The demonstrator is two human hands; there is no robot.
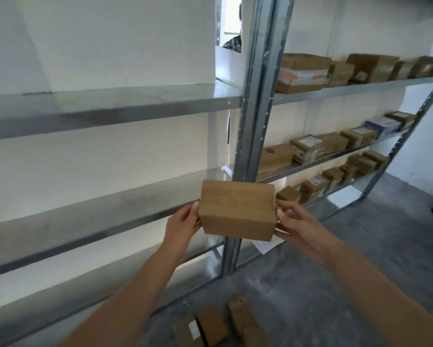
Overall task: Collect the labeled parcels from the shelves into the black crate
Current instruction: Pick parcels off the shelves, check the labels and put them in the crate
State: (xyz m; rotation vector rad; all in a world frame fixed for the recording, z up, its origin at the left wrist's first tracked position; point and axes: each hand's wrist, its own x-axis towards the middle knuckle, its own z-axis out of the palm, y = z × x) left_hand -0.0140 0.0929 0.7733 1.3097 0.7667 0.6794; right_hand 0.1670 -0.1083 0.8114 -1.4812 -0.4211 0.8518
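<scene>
A brown cardboard parcel (238, 210) hangs in the air in front of the metal shelf post (256, 116). My left hand (183, 221) grips its left end and my right hand (295, 221) grips its right end, fingers curled round the edges. No label shows on the faces turned to me. Several more brown parcels (220, 324) lie low in view on the grey floor. No black crate is in view.
The metal shelves on the left (110, 106) hold nothing. The shelves on the right (360, 88) carry several parcels on three levels, some with white labels. A white sheet of paper (265, 244) lies under the held parcel. Part of a person shows behind the rack at the top.
</scene>
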